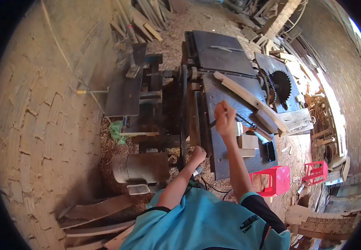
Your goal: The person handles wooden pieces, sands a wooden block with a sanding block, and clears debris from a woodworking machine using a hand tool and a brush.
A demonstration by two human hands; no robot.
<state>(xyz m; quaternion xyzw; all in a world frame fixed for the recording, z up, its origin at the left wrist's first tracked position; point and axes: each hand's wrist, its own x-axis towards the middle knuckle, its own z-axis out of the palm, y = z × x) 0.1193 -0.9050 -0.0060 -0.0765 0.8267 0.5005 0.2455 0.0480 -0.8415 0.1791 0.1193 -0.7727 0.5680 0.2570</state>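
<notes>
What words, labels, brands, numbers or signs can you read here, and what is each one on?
Nothing is legible enough to quote.
Blue-green shirt: a dark printed mark with letters, too small and blurred to read.
Cylindrical housing: no lettering can be made out.
Dark toothed blade: no lettering can be made out.

A woodworking shop, seen from above: two toothed saw blades [281, 86] stand near a dark metal machine table [238, 100], a motor [142, 168] sits just off its near left corner, wood shavings [205, 18] litter the floor, and rough boards [147, 16] lean in piles beside a bare brick wall [30, 125].
</notes>
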